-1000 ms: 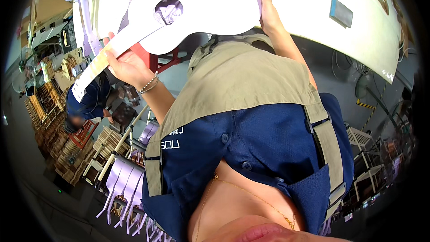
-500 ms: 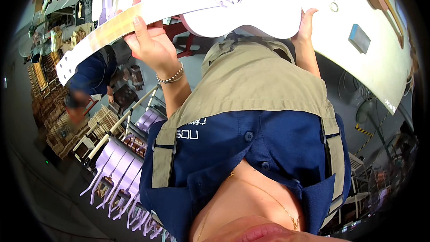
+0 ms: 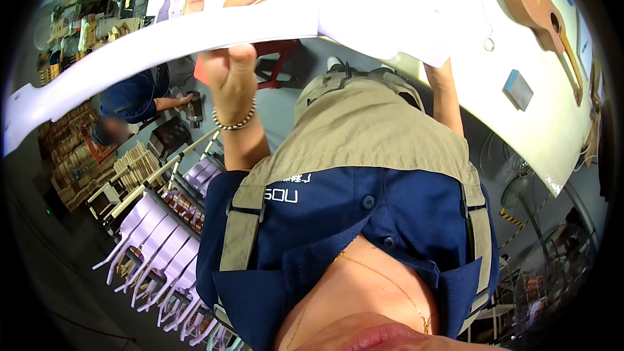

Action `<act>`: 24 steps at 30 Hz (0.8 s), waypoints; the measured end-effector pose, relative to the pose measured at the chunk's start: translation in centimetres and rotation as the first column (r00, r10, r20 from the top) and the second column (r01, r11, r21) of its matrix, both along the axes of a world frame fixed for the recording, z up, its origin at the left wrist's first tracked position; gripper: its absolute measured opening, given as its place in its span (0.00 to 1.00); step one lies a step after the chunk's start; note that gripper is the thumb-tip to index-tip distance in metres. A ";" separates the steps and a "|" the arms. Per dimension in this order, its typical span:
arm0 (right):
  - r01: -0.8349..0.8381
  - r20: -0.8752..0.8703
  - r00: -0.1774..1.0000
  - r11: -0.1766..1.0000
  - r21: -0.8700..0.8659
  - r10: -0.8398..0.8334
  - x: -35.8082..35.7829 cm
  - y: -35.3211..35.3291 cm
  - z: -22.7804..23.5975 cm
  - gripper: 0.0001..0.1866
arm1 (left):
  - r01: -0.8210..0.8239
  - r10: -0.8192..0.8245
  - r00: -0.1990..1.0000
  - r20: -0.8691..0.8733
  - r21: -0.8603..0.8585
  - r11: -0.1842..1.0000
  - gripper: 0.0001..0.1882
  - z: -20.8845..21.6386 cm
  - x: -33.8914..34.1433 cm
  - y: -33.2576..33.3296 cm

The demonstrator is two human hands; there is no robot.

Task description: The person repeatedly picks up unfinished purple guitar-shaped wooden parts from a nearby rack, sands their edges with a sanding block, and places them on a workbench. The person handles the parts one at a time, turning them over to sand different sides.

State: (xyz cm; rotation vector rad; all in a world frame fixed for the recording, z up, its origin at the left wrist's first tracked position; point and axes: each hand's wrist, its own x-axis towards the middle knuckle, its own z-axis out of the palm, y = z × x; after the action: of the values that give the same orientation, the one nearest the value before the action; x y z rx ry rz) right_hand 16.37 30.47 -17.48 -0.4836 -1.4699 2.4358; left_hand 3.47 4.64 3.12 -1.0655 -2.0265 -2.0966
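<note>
Presently, the pale lavender guitar-shaped instrument point(image 3: 296, 19) is at the upper part of the view, its body near 12 to 1 o'clock and its neck point(image 3: 136, 55) stretching to the headstock point(image 3: 29, 110) between 9 and 10 o'clock. The smooth back of the neck is turned to the camera, and the body is so bright that its outline is partly lost. The left hand point(image 3: 226, 81), between 10 and 11 o'clock, is behind the neck; some fingers extend above it, one fingertip shows at its lower edge, and how firmly they close I cannot tell. A beaded bracelet point(image 3: 235, 118) is on this wrist. The right hand point(image 3: 439, 71), near 2 o'clock, is at the end of the body; its fingers are hidden there, so I cannot tell their state. On the white tabletop point(image 3: 504, 127), a small ring point(image 3: 489, 44) and a brown instrument point(image 3: 534, 10) lie toward 2 o'clock, and a grey-blue block point(image 3: 518, 90) between 2 and 3. At 8 o'clock stands a rack with many lavender instruments point(image 3: 153, 240); between 9 and 10 is a co-worker point(image 3: 127, 99) in dark blue.
</note>
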 end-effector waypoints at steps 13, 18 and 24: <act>-0.116 0.131 0.986 0.991 0.063 0.107 0.4 -1.8 -2.5 0.21 | 0.013 -0.014 0.999 0.039 0.034 0.999 0.43 0.7 1.8 3.4; -0.030 0.115 0.993 1.000 -0.001 0.030 0.3 -2.3 -1.5 0.19 | -0.004 0.004 0.999 0.034 0.018 1.000 0.43 0.9 1.9 3.8; -0.094 0.172 0.982 0.994 0.053 0.084 0.1 -2.6 -0.7 0.16 | -0.065 0.058 0.989 -0.137 -0.050 0.997 0.39 1.4 1.0 5.2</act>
State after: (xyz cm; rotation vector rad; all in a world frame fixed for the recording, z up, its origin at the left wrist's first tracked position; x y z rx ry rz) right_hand 16.45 27.88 -18.20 -0.6389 -1.6624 2.4612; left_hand 4.45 9.87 4.56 -1.1058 -2.0353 -1.8948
